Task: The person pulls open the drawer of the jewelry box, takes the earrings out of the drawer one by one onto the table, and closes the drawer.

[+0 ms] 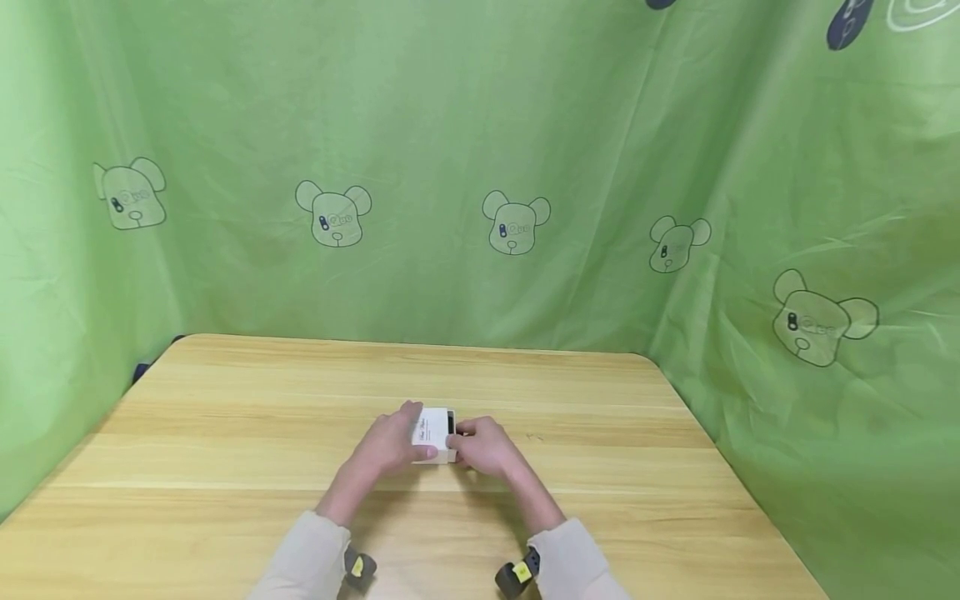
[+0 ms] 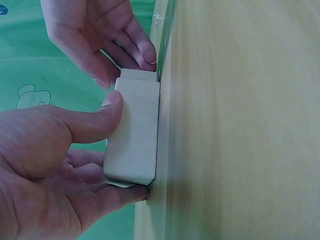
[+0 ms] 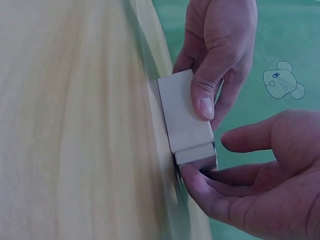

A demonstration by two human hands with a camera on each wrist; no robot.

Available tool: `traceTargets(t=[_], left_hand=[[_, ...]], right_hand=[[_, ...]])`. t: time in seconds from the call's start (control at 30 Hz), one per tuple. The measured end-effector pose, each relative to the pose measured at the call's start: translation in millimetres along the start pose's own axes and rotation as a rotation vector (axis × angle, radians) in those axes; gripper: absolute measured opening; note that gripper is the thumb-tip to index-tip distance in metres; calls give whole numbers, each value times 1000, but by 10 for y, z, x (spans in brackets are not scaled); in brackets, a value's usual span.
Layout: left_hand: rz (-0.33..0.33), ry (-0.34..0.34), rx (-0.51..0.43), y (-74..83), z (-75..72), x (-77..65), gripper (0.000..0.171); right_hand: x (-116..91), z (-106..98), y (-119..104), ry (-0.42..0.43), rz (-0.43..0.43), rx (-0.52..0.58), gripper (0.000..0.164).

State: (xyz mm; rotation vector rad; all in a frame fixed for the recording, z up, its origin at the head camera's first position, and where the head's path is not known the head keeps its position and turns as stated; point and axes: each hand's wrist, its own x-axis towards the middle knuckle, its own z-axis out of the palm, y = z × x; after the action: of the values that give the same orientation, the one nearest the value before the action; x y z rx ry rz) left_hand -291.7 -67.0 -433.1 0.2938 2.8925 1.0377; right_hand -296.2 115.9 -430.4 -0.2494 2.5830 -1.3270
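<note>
A small white box [image 1: 432, 427] with fine print on its top is held just over the wooden table, near its middle. My left hand [image 1: 386, 443] grips the outer sleeve, thumb along the near side and fingers round the far side and left end. From the sleeve's right end a short length of inner tray [image 3: 195, 154] sticks out, with a dark inside showing in the head view. Around that end are the curled fingers and thumb of my right hand [image 1: 483, 446], a fingertip [image 3: 187, 172] right at the tray's lower edge. The tray's contents are hidden.
The pale wooden table [image 1: 225, 417] reaches out on all sides of the hands. A green curtain [image 1: 427, 125] with bear-head drawings hangs behind it and along both sides. A dark wrist camera with a yellow label [image 1: 522, 572] sits at each sleeve cuff.
</note>
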Motion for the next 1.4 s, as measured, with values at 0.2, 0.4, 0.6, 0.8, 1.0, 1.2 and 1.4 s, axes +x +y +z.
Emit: traceTargets(t=[0.2,0.4,0.6,0.8,1.0,1.2,1.4], left_hand=[[-2,1,-8,0,-3,-2,83],[-1,2,-6,-2,-2,-4,83],[8,8,-3,-9,4,4,82],[9,13,-1,-18,12,5,82],[4,6,-3,-29,6,5,82],[-4,2,-12,-26,9,13,83],[-22,-4,-24,4,0,12,84]], right_hand=[[1,43,-7,-6,-6,31,34],[-14,86,-20,-9,-20,23,35],[-24,90,-17,-4,-14,3,32],[-27,88,-20,-5,-2,-15,34],[-29,91,-33,-2,3,-28,34],[-17,92,-20,-4,2,-21,37],[-5,77,-21,-22,9,6,40]])
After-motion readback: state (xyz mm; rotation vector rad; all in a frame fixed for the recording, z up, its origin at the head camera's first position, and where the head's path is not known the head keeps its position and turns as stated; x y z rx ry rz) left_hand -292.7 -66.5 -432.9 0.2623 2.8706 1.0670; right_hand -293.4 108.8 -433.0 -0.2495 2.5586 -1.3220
